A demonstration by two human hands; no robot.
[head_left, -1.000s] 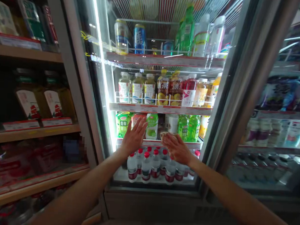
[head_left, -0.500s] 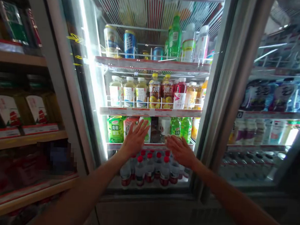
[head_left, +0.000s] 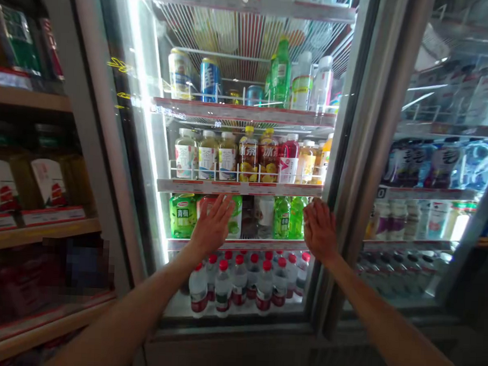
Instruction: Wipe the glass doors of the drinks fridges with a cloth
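Note:
My left hand (head_left: 213, 226) is open, its fingers stretched upward, in front of the juice bottles on the cooler's third shelf. It covers part of a red-labelled bottle and holds nothing. My right hand (head_left: 320, 230) is at the right edge of the glass door, close to the metal frame (head_left: 350, 209). Its fingers point up and look slightly bent, with nothing visible in them; whether they touch the door I cannot tell. Between the hands stand green bottles (head_left: 282, 220) and a white-labelled bottle (head_left: 263, 213). A green plum drink bottle (head_left: 182, 217) is left of my left hand.
Tea bottles (head_left: 207, 155) line the shelf above, with cans (head_left: 209, 79) higher up. Red-capped water bottles (head_left: 223, 287) fill the bottom. Wooden shelves (head_left: 43, 233) with bottles flank the left; another drinks cooler (head_left: 425, 193) stands at the right.
My right hand has moved right, from in front of the middle bottles to the door's right edge, and its fingers now point up. My left hand has shifted slightly left. The view has tilted slightly.

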